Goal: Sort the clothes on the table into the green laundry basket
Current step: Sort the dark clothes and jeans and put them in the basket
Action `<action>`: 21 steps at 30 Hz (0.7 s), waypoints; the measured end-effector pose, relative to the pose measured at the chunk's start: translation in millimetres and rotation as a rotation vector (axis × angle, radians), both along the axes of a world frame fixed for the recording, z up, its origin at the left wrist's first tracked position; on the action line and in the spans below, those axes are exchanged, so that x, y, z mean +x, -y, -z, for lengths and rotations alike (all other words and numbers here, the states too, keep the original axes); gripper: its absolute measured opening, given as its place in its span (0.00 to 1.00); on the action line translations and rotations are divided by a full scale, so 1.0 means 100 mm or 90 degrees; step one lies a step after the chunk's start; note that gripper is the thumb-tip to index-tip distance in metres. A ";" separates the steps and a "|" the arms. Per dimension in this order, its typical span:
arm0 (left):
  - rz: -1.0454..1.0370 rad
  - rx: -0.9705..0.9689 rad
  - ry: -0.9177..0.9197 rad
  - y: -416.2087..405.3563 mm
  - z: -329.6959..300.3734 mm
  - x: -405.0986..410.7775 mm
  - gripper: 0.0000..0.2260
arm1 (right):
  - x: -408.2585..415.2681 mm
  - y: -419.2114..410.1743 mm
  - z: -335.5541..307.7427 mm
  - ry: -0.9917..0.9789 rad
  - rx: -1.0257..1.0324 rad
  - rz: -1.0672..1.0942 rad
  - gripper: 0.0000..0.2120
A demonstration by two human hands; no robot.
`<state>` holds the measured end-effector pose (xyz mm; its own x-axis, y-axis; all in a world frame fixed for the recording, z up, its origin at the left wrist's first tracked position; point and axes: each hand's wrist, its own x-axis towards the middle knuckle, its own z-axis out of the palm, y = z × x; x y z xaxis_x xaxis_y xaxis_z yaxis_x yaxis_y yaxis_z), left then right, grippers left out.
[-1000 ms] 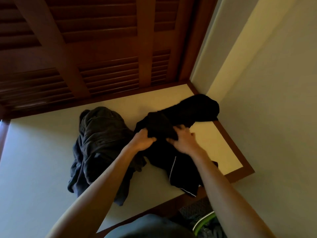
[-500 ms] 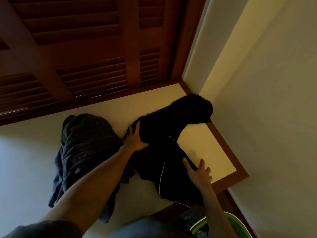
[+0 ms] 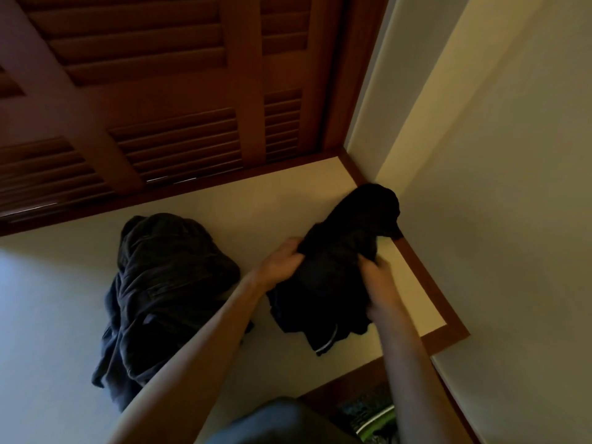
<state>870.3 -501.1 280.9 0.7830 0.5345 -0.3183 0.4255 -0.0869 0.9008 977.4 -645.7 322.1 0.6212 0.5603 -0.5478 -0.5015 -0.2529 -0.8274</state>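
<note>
A black garment [image 3: 336,277] with a thin white stripe lies bunched on the right part of the pale table [image 3: 57,315], its far end reaching the wall corner. My left hand [image 3: 282,261] grips its upper left edge. My right hand [image 3: 376,283], blurred, clutches its right side. A dark grey garment [image 3: 160,290] lies crumpled in a long heap to the left, apart from the black one, with my left forearm crossing its lower end. Only a sliver of the green laundry basket [image 3: 378,421] shows below the table's front edge, at the bottom of the view.
Brown louvred doors [image 3: 160,91] stand along the table's far edge. A cream wall [image 3: 496,219] closes the right side. The table has a brown wooden border [image 3: 429,283].
My right hand has come up from the garment's lower end to its right side. The black garment is gathered into a tighter bunch and now lies apart from the grey heap.
</note>
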 end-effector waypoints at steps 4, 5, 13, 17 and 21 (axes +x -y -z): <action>-0.047 0.049 0.054 0.08 -0.93 -0.12 0.13 | -0.07 0.20 -0.95 0.193 0.042 -0.124 0.10; -0.037 0.058 0.052 0.09 -1.15 -0.18 0.08 | -0.13 0.25 -1.15 0.213 0.061 -0.146 0.16; 0.049 0.020 -0.008 -0.11 -1.61 -0.22 0.10 | -0.02 0.01 -0.76 0.075 0.065 -0.173 0.05; 0.077 0.057 -0.111 -0.32 -0.62 -0.02 0.08 | 0.02 -0.12 -0.03 0.113 -0.038 -0.138 0.09; 0.032 0.098 -0.151 -0.30 0.50 -0.03 0.14 | -0.02 -0.09 0.54 0.129 -0.064 -0.085 0.14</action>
<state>867.7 -471.5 231.2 0.7231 0.5532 -0.4136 0.6145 -0.2418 0.7510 975.3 -636.5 268.5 0.6482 0.5940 -0.4764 -0.2842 -0.3918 -0.8751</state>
